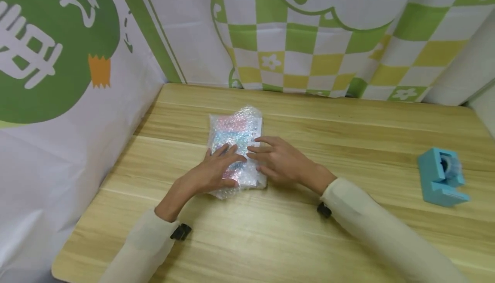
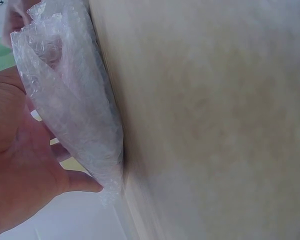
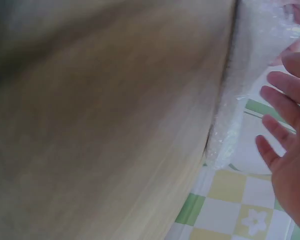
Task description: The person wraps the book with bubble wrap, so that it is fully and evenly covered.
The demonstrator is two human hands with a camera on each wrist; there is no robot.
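A flat rectangular item in bubble wrap (image 1: pixel 232 136) lies on the wooden table, with pink, blue and white showing through. What is inside cannot be told. Over its lower left part, my left hand (image 1: pixel 210 171) spreads its fingers, and the left wrist view shows the thumb touching the loose edge of the wrap (image 2: pixel 75 95). At the right side is my right hand (image 1: pixel 284 160), its fingers loosely extended toward the wrapped item. In the right wrist view those fingers are spread, with no wrap between them.
A blue tape dispenser (image 1: pixel 437 179) with a roll of clear tape stands toward the right end of the table (image 1: pixel 309 231). Behind the table hangs a green, yellow and white checked cloth (image 1: pixel 301 38). A white cloth with green print (image 1: pixel 127 85) borders the left side.
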